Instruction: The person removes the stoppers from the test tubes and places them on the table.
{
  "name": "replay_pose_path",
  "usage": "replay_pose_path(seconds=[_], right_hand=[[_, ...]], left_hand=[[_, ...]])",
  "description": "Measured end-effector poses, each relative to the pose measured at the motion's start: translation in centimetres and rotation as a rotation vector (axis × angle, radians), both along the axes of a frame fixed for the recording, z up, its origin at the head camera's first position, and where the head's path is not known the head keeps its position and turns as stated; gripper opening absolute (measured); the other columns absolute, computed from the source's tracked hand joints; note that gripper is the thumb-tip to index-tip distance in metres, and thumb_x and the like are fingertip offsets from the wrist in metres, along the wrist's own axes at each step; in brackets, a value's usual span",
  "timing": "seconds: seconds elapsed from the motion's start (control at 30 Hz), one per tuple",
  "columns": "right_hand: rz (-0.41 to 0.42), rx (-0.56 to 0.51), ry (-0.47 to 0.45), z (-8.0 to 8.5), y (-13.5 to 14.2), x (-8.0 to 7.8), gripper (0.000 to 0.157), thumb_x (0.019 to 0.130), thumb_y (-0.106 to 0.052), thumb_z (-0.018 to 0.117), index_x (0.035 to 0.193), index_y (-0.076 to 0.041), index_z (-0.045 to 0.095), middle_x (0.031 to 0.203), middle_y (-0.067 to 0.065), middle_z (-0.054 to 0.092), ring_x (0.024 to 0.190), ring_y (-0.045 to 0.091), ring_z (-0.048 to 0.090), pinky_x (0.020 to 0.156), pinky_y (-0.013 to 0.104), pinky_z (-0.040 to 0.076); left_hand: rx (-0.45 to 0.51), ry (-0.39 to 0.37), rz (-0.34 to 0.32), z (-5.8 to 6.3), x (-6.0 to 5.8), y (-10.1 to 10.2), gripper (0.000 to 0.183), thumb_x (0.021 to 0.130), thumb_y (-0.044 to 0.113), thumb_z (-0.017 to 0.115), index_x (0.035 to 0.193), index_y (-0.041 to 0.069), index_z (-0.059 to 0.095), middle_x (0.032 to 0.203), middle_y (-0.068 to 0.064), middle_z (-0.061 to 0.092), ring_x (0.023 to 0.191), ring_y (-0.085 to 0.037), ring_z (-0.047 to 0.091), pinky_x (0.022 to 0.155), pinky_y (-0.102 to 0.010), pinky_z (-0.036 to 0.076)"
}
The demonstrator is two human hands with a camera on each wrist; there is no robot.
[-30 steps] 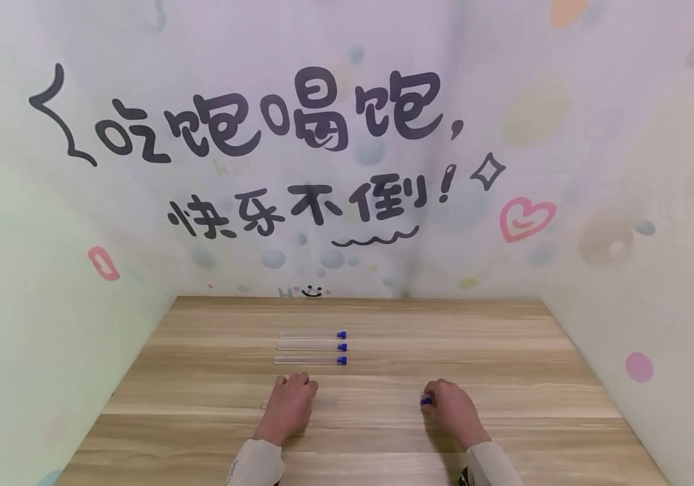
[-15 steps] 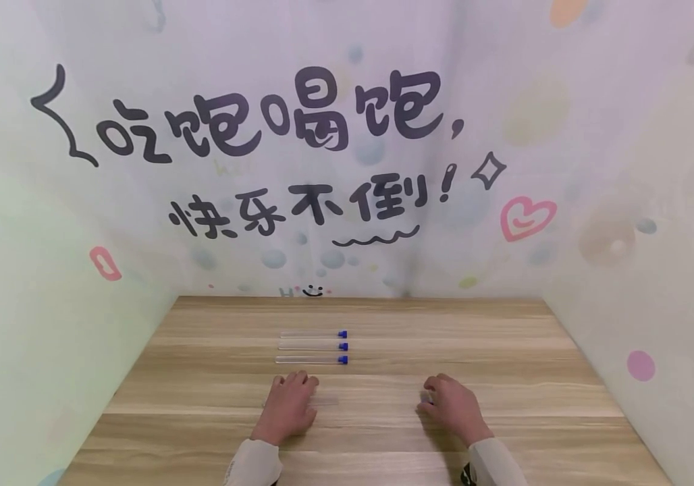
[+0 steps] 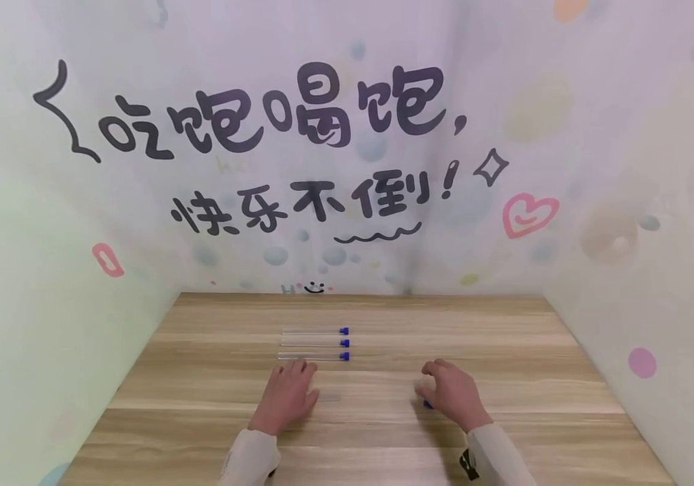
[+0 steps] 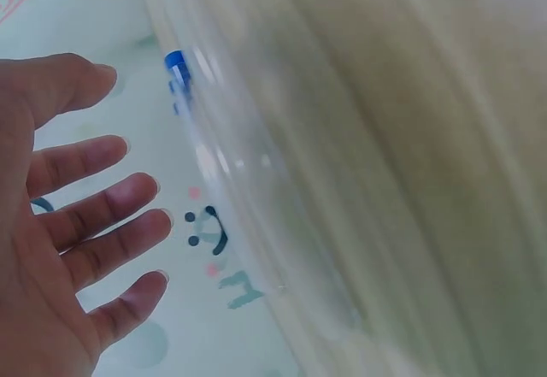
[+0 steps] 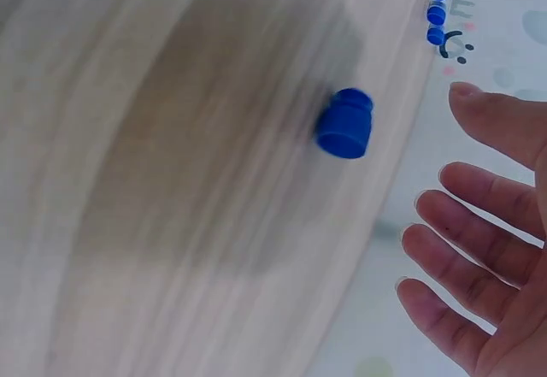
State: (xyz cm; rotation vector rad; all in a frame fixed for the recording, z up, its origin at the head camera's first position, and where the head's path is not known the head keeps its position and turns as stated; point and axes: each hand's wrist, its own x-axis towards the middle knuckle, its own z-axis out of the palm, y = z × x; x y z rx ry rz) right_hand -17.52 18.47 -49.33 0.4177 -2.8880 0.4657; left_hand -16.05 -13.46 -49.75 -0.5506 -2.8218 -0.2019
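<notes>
My left hand hovers with fingers spread above a clear test tube, whose left part it hides in the head view. In the left wrist view its fingers hold nothing, and the clear tube lies apart from them. On the right, a loose blue cap rests on the table. My right hand is above it, thumb and fingers apart, touching nothing. Three clear tubes, each with a blue cap, lie in parallel farther back, caps pointing right.
The wood-grain table ends at a back wall with printed writing. Side walls stand close at left and right.
My right hand has let go of the blue cap and risen slightly, leaving the cap on the table. My left hand has lifted a little from the clear tube, its thumb spreading outward.
</notes>
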Motion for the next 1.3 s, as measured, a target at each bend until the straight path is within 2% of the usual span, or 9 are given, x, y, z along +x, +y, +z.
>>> replay_pose_path(seconds=[0.17, 0.5, 0.7, 0.9, 1.17, 1.3], right_hand=[[0.018, -0.004, 0.027, 0.6, -0.4, -0.3, 0.03, 0.073, -0.025, 0.081, 0.094, -0.007, 0.069, 0.09, 0.006, 0.066, 0.071, 0.018, 0.062, 0.059, 0.034, 0.052], [0.045, 0.007, 0.05, 1.5, -1.2, -1.1, 0.03, 0.075, -0.025, 0.08, 0.096, -0.006, 0.069, 0.089, 0.007, 0.067, 0.064, 0.014, 0.057, 0.055, 0.032, 0.05], [0.053, 0.016, 0.063, 1.8, -1.7, -1.3, 0.031, 0.075, -0.027, 0.08, 0.097, -0.008, 0.069, 0.088, 0.005, 0.067, 0.064, 0.014, 0.057, 0.053, 0.031, 0.048], [0.056, 0.008, 0.052, 2.0, -1.9, -1.4, 0.03, 0.077, -0.027, 0.079, 0.098, -0.008, 0.068, 0.089, 0.006, 0.067, 0.064, 0.014, 0.057, 0.051, 0.03, 0.047], [0.042, 0.004, 0.021, 1.7, -1.8, -1.7, 0.03, 0.076, -0.024, 0.079, 0.099, -0.007, 0.068, 0.092, 0.006, 0.067, 0.068, 0.017, 0.061, 0.055, 0.032, 0.05], [0.062, 0.009, 0.02, 1.5, -2.2, -1.8, 0.032, 0.077, -0.023, 0.078, 0.102, -0.007, 0.069, 0.099, 0.01, 0.069, 0.081, 0.024, 0.066, 0.062, 0.037, 0.054]], left_hand=[[-0.043, 0.057, -0.011, 0.6, -0.5, 0.1, 0.033, 0.082, 0.027, 0.072, 0.106, 0.007, 0.062, 0.097, -0.007, 0.06, 0.089, -0.023, 0.058, 0.075, -0.041, 0.05], [-0.057, 0.071, -0.01, 0.6, -1.3, 0.1, 0.029, 0.082, 0.025, 0.071, 0.104, 0.008, 0.062, 0.094, -0.006, 0.06, 0.084, -0.022, 0.058, 0.076, -0.041, 0.05], [-0.051, 0.046, -0.018, 1.0, -1.5, 0.6, 0.027, 0.083, 0.021, 0.07, 0.105, 0.008, 0.061, 0.095, -0.006, 0.06, 0.086, -0.022, 0.059, 0.074, -0.04, 0.051], [-0.053, 0.029, -0.012, 0.8, -2.0, 0.7, 0.026, 0.084, 0.017, 0.07, 0.106, 0.008, 0.06, 0.096, -0.007, 0.059, 0.088, -0.022, 0.059, 0.074, -0.041, 0.051], [-0.065, 0.014, -0.014, 0.7, -2.5, 0.7, 0.027, 0.083, 0.013, 0.07, 0.107, 0.007, 0.06, 0.097, -0.008, 0.059, 0.089, -0.024, 0.059, 0.074, -0.043, 0.051], [-0.066, 0.011, -0.013, 0.5, -2.6, 0.5, 0.024, 0.083, 0.012, 0.069, 0.106, 0.007, 0.06, 0.095, -0.008, 0.059, 0.088, -0.024, 0.059, 0.073, -0.043, 0.051]])
